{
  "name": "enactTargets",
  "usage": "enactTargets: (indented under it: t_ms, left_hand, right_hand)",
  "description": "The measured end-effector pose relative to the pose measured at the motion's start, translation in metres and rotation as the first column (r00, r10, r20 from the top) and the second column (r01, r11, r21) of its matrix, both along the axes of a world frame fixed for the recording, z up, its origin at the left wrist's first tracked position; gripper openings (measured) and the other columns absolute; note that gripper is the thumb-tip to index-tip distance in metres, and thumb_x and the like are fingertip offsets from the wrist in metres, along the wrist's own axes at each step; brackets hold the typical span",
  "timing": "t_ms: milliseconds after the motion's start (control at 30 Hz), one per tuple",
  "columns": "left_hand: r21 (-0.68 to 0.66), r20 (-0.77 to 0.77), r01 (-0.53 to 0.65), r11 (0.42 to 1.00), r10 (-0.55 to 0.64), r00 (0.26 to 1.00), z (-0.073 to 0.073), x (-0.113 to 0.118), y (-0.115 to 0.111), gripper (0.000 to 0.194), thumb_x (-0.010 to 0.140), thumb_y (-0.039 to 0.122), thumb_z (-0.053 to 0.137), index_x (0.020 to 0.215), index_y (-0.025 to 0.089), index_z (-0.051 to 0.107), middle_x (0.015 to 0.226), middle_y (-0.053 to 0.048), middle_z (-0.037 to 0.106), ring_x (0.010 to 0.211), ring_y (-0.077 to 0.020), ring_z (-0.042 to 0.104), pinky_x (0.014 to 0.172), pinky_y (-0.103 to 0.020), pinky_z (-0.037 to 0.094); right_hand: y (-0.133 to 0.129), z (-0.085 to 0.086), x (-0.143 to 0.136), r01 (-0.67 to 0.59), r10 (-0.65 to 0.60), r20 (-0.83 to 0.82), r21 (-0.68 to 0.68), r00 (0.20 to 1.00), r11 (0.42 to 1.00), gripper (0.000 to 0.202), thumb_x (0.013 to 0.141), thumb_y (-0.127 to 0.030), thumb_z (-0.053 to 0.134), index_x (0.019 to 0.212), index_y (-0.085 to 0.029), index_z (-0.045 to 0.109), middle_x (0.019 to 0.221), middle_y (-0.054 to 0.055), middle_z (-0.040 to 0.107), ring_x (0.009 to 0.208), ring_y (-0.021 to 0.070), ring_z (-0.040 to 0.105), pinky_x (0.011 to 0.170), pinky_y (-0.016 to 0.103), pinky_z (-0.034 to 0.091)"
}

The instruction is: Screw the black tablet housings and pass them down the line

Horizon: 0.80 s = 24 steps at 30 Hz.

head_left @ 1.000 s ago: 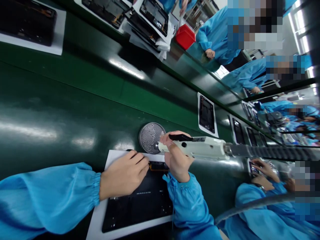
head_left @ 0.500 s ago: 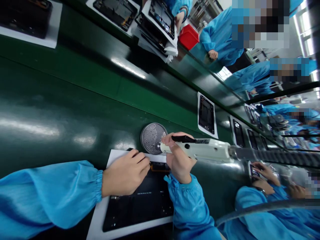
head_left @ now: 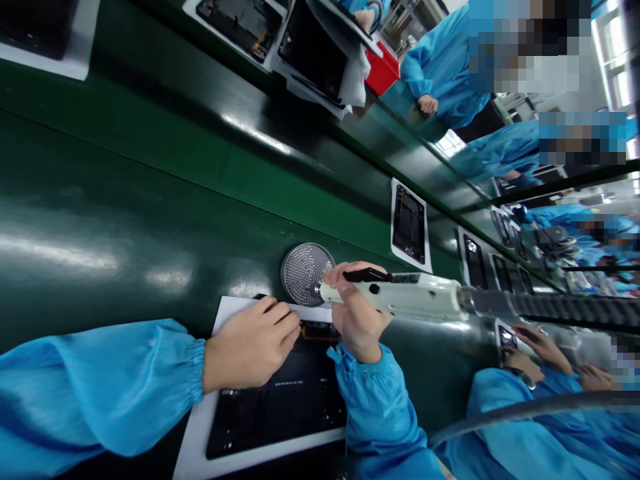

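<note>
Right hand (head_left: 361, 319) clamps one pale tool (head_left: 430, 295); left hand (head_left: 254, 345) partly covers one black panel (head_left: 280, 420), its grip hidden.

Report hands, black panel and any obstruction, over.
Left hand over black panel, grip unclear. Right hand gripping white-handled tool. Panel face-on atop white sheet, partly hidden by left hand and right sleeve.

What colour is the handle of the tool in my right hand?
White handle, in the head view.
</note>
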<state>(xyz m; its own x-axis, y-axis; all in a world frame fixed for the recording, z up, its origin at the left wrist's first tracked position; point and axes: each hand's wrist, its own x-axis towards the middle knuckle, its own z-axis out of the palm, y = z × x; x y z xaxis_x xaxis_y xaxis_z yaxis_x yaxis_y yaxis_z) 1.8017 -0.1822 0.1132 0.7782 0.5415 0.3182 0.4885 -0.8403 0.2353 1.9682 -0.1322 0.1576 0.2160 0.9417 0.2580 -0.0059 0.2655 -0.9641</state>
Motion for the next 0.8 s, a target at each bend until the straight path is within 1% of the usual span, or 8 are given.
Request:
enactTargets:
  t_ms: [67, 133, 233, 333, 467, 533, 633, 800]
  left_hand:
    - [0.000, 0.001, 0.000, 1.000, 0.000, 1.000, -0.001, 0.000, 0.001, 0.024, 0.099, 0.021, 0.050, 0.108, 0.010, 0.069, 0.103, -0.013, 0.066, 0.089, -0.0254, 0.057, 0.074, -0.041, 0.040]
    - [0.007, 0.001, 0.003, 1.000, -0.003, 1.000, -0.001, 0.000, 0.001, 0.024, 0.099, 0.021, 0.050, 0.107, 0.010, 0.069, 0.103, -0.013, 0.066, 0.088, -0.0253, 0.057, 0.074, -0.041, 0.040]
    - [0.011, -0.004, -0.002, 1.000, 0.002, 1.000, -0.001, 0.000, 0.000, 0.024, 0.099, 0.021, 0.050, 0.108, 0.010, 0.069, 0.107, -0.013, 0.066, 0.091, -0.0263, 0.057, 0.075, -0.042, 0.040]
    - [-0.009, -0.017, -0.009, 1.000, 0.009, 1.000, 0.001, 0.001, -0.001, 0.023, 0.098, 0.021, 0.051, 0.108, 0.009, 0.068, 0.109, -0.014, 0.065, 0.093, -0.0272, 0.057, 0.076, -0.041, 0.039]
    - [-0.043, -0.011, -0.018, 0.999, 0.017, 1.000, 0.001, 0.001, 0.000, 0.021, 0.096, 0.024, 0.055, 0.104, 0.010, 0.068, 0.097, -0.011, 0.064, 0.089, -0.0265, 0.056, 0.073, -0.040, 0.037]
    - [-0.051, -0.002, -0.020, 0.998, 0.020, 1.000, 0.001, 0.001, 0.000, 0.020, 0.096, 0.024, 0.055, 0.102, 0.010, 0.068, 0.094, -0.011, 0.063, 0.088, -0.0261, 0.055, 0.073, -0.040, 0.037]
    - [-0.046, 0.001, -0.022, 0.999, 0.022, 1.000, 0.001, 0.001, 0.000, 0.020, 0.096, 0.024, 0.054, 0.102, 0.010, 0.068, 0.094, -0.011, 0.063, 0.087, -0.0258, 0.055, 0.072, -0.040, 0.036]
    - [-0.031, 0.014, -0.022, 0.999, 0.023, 1.000, 0.004, 0.001, 0.000, 0.019, 0.095, 0.025, 0.055, 0.096, 0.011, 0.068, 0.092, -0.010, 0.062, 0.086, -0.0253, 0.053, 0.071, -0.039, 0.035]
  right_hand:
    - [0.000, 0.001, 0.000, 0.017, -0.017, 0.008, -0.008, 1.000, 1.000, 0.014, 0.074, -0.019, 0.069, 0.087, -0.023, 0.064, 0.072, -0.003, 0.061, 0.066, 0.0160, 0.061, 0.070, 0.038, 0.054]
    - [-0.001, 0.004, 0.002, 0.010, -0.009, -0.016, 0.019, 1.000, 1.000, 0.018, 0.075, -0.016, 0.069, 0.091, -0.024, 0.067, 0.072, -0.002, 0.062, 0.066, 0.0158, 0.060, 0.070, 0.038, 0.054]
    - [-0.007, 0.014, 0.009, -0.072, 0.077, -0.053, 0.090, 0.996, 0.993, 0.023, 0.076, -0.014, 0.068, 0.096, -0.025, 0.070, 0.070, -0.002, 0.060, 0.066, 0.0163, 0.060, 0.066, 0.037, 0.053]
    - [-0.019, 0.021, 0.016, -0.150, 0.155, -0.042, 0.113, 0.987, 0.982, 0.021, 0.080, -0.017, 0.067, 0.098, -0.027, 0.070, 0.069, -0.002, 0.057, 0.066, 0.0168, 0.059, 0.062, 0.036, 0.051]
    - [-0.037, 0.014, 0.018, -0.238, 0.236, 0.029, 0.061, 0.971, 0.969, 0.023, 0.084, -0.017, 0.067, 0.103, -0.027, 0.070, 0.078, 0.000, 0.061, 0.071, 0.0175, 0.061, 0.064, 0.036, 0.051]
    - [-0.043, 0.009, 0.017, -0.248, 0.247, 0.059, 0.013, 0.967, 0.969, 0.023, 0.084, -0.016, 0.067, 0.104, -0.027, 0.069, 0.080, 0.000, 0.062, 0.073, 0.0180, 0.062, 0.067, 0.037, 0.052]
    - [-0.047, 0.005, 0.016, -0.236, 0.238, 0.071, -0.034, 0.969, 0.971, 0.020, 0.085, -0.016, 0.066, 0.102, -0.027, 0.069, 0.082, 0.001, 0.062, 0.075, 0.0184, 0.063, 0.067, 0.037, 0.053]
    - [-0.047, 0.004, 0.015, -0.281, 0.283, 0.061, -0.034, 0.957, 0.959, 0.022, 0.084, -0.015, 0.065, 0.103, -0.027, 0.068, 0.082, 0.001, 0.062, 0.075, 0.0193, 0.063, 0.067, 0.038, 0.052]
